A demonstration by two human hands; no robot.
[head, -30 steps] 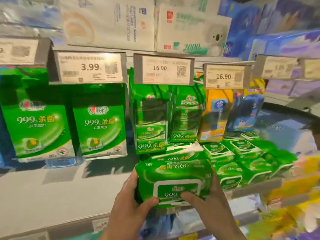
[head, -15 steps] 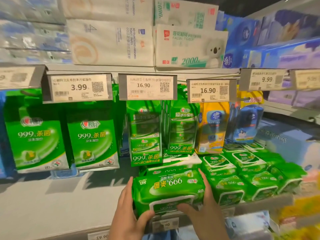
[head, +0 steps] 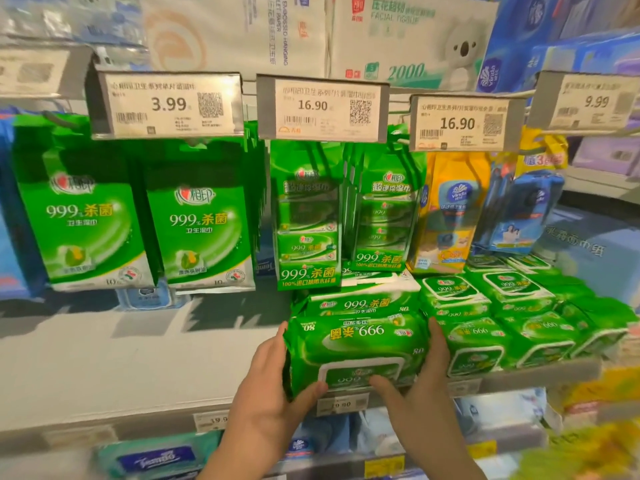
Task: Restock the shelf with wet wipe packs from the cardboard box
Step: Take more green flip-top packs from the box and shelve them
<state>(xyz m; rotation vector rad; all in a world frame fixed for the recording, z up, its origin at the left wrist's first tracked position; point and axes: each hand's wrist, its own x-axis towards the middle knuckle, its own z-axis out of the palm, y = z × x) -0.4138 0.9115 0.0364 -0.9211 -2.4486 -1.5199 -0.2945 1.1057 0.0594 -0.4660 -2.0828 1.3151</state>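
Observation:
A green wet wipe pack (head: 356,344) with a white flap lid sits at the front edge of the white shelf (head: 114,358), its print upside down to me. My left hand (head: 270,396) grips its left end, thumb on the front face. My right hand (head: 419,386) grips its right end, thumb by the lid. Another green pack (head: 360,304) lies right behind it. Several more green packs (head: 512,320) lie in rows to the right. The cardboard box is out of view.
Green hanging packs (head: 197,220) and bundled wipes (head: 308,230) hang behind under price tags (head: 322,107). Tissue boxes (head: 408,36) fill the shelf above. Yellow and blue packs (head: 450,216) hang to the right. Bare shelf surface lies left of my hands.
Both hands have pushed the green pack forward and down onto the shelf front, against the pack behind it. The camera has moved closer to the shelf.

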